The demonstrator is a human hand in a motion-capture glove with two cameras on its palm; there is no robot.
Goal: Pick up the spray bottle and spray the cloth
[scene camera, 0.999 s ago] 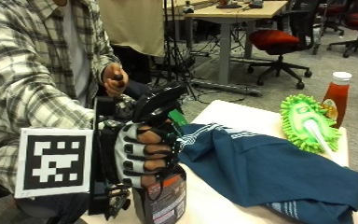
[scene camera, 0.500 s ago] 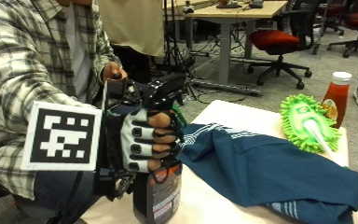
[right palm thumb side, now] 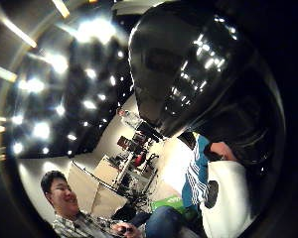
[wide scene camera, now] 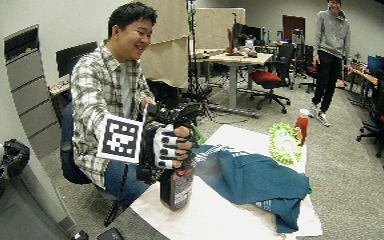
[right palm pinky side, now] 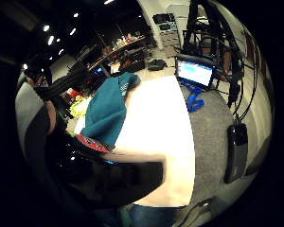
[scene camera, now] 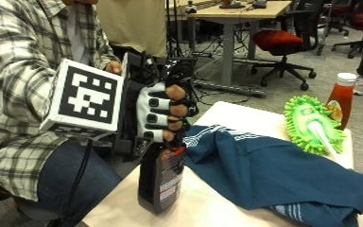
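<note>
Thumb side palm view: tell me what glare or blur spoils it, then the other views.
Thumb side palm view: ceiling lights flare and glint off the glossy dark spray bottle. Little finger side view: the bottle's near edge smears across the white table. Outside view: evenly lit, right hand gripping the bottle, teal cloth clear.

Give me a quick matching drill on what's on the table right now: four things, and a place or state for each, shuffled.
Things:
1. spray bottle
2. teal cloth
3. green duster
4. ketchup bottle

States:
A. spread over the table's middle
B. upright behind the duster, at the far edge
C. lying beyond the cloth
D. gripped at the neck by the gloved right hand

Pairs: 1-D, 2-A, 3-C, 4-B
</note>
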